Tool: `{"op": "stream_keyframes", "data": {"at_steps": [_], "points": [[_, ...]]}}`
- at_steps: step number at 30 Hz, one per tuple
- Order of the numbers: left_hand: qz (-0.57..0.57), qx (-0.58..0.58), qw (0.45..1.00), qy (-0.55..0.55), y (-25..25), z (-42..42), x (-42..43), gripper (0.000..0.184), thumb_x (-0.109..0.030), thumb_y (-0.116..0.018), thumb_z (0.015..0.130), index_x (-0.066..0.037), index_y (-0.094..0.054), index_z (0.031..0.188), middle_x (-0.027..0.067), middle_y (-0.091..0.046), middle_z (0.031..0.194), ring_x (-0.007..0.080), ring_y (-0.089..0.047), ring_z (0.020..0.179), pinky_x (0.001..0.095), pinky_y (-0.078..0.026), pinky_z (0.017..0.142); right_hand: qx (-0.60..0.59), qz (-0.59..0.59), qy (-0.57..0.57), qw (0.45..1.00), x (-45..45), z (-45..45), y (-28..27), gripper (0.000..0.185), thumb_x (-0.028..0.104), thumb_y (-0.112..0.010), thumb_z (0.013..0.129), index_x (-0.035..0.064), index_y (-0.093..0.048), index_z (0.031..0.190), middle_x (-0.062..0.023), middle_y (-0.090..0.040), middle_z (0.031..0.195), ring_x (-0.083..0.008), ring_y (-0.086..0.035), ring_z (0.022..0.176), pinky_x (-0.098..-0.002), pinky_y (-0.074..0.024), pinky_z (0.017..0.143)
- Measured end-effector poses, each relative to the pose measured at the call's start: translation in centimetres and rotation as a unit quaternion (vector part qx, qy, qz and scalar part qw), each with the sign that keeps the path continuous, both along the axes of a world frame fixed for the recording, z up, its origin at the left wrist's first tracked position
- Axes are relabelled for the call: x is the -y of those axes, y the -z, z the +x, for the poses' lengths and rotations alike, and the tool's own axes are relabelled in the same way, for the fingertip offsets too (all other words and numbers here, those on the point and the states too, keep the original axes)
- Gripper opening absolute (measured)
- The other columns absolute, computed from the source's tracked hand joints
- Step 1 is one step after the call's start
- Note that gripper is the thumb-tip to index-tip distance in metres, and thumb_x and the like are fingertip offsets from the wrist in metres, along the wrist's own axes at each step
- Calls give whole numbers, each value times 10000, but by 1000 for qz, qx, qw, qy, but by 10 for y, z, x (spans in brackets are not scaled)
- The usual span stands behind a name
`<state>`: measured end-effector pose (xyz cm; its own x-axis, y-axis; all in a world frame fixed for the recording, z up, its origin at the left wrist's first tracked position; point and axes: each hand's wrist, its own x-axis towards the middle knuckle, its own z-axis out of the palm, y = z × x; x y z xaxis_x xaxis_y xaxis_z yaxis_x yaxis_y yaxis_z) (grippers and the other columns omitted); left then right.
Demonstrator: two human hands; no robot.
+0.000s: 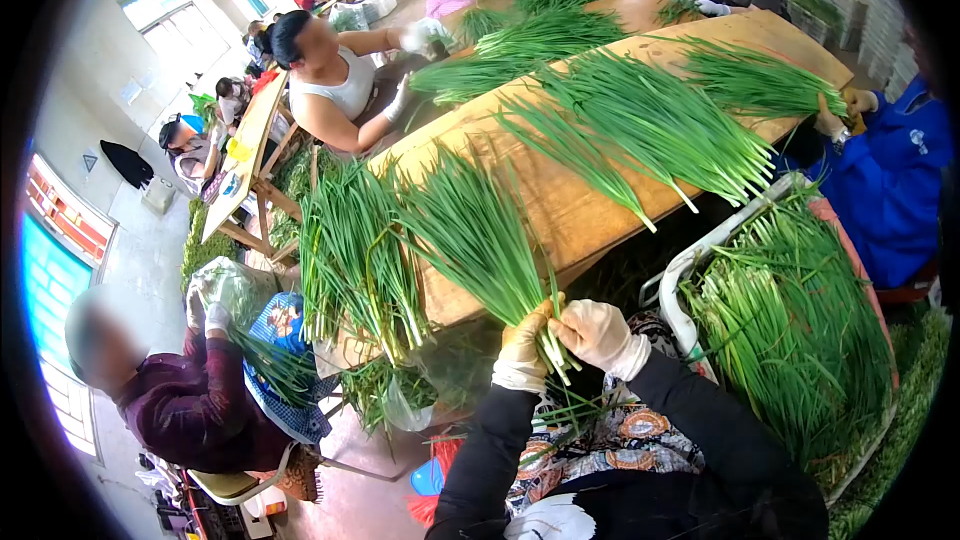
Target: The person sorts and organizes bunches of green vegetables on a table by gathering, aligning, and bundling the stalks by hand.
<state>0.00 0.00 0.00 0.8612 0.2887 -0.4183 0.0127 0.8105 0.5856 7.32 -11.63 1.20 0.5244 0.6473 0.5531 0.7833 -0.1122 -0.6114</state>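
My left hand (525,343), in a pale glove, is wrapped round the lower stalks of a bunch of garlic chives (465,230). The bunch's green leaves fan out over the wooden table, and its whitish stem ends stick out below my fist. Right beside it, my gloved right hand (598,333) is closed, its fingertips pinching a chive stalk (553,285) at the edge of the bunch. Farther left on the table lies another pile of chives (360,250). Loose leaves rest on my patterned lap (610,435).
A white-rimmed crate (690,285) heaped with chives stands at my right. More chives (650,125) lie across the wooden table (560,210). Co-workers sit close by: one in blue (890,175) at right, one in dark red (200,405) at left, another in white (345,95) opposite.
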Motion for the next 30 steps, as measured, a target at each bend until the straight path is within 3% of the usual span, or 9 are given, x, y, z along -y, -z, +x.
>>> {"op": "stream_keyframes", "data": {"at_steps": [2,6,10,12,16,19,21,23,30], "points": [[31,18,998,-57,-5,6,9,337,-41,-586,747,50,-475,1052,156,-589,946,219,-590,809,299,-505,692,142,13,37,989,6,-6,-5,248,141,-578,732,84,-399,571,-89,-402,511,-259,-454,442,-351,-357,363],[41,73,995,-61,-35,9,0,341,-40,-605,732,42,-473,1035,139,-591,920,201,-596,786,316,-517,698,79,-13,19,997,45,-35,-1,231,140,-583,709,98,-397,578,-53,-408,499,-203,-464,435,-320,-379,367],[80,94,991,-54,-55,15,-22,357,-3,-585,720,30,-449,1048,111,-594,886,162,-582,707,265,-517,612,-143,-566,-237,777,85,-26,20,386,387,-455,802,27,-585,855,-157,-575,779,-288,-580,823,-365,-457,677],[46,121,991,17,-48,15,-24,273,-37,-563,753,35,-497,1009,132,-553,1050,141,-575,733,251,-524,633,-43,-298,-89,949,84,4,24,351,354,-457,826,27,-553,739,-127,-552,697,-267,-556,678,-342,-450,606],[-28,66,994,88,-21,17,-10,411,-39,-603,727,-31,-463,1113,94,-568,1024,143,-570,665,254,-505,614,159,-255,307,903,64,83,-48,399,427,-615,698,40,-520,723,-104,-514,638,-255,-523,591,-336,-444,513],[-141,108,978,107,3,15,-7,467,-18,-606,725,-23,-433,1159,67,-582,960,137,-563,714,265,-496,620,160,-260,300,904,60,137,-16,388,376,-651,679,35,-533,820,-148,-581,755,-268,-577,706,-341,-464,571],[-68,88,993,40,-10,14,1,468,-26,-600,735,-12,-422,1168,75,-581,963,130,-558,739,244,-496,614,-22,-359,282,890,55,141,-17,301,279,-658,702,32,-517,802,-124,-594,722,-210,-571,602,-310,-454,520],[-52,92,994,35,-13,14,1,460,-26,-593,742,-6,-419,1167,79,-579,964,126,-557,739,233,-495,610,-380,-162,139,900,55,109,-34,174,123,-616,749,34,-471,784,-47,-566,609,-86,-484,459,-234,-400,432],[-7,0,999,41,5,22,8,230,-153,-622,753,-28,-559,936,60,-582,732,151,-559,614,276,-479,524,-435,-71,6,897,48,0,-31,249,190,-664,735,42,-466,768,-31,-560,613,-73,-516,514,-200,-404,445]]}}
